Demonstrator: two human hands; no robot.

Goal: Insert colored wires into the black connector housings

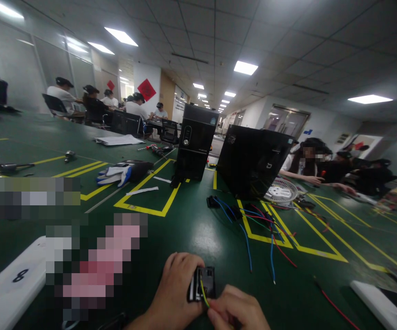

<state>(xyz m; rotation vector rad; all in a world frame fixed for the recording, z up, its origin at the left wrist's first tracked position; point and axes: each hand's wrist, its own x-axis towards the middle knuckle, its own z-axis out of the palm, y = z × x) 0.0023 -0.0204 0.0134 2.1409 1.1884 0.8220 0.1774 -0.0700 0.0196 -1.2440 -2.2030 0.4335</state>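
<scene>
At the bottom centre, my left hand [177,291] is wrapped round a small black box-like part [209,280] with an open recess and pale strips on its side. A yellow-green wire [203,292] runs out of the recess. Just right of the part, my right hand [237,309] pinches that wire between thumb and finger, close to the part's lower edge. The wire's upper end lies inside the recess, where its seating is too small to make out.
Black parts with blue wires [244,243] and red wires lie ahead to the right. Two black computer cases [198,142] stand beyond. White-blue gloves [114,175] rest left; a white power strip [16,279] lies near left. A loose red wire [337,305] is right. People sit behind.
</scene>
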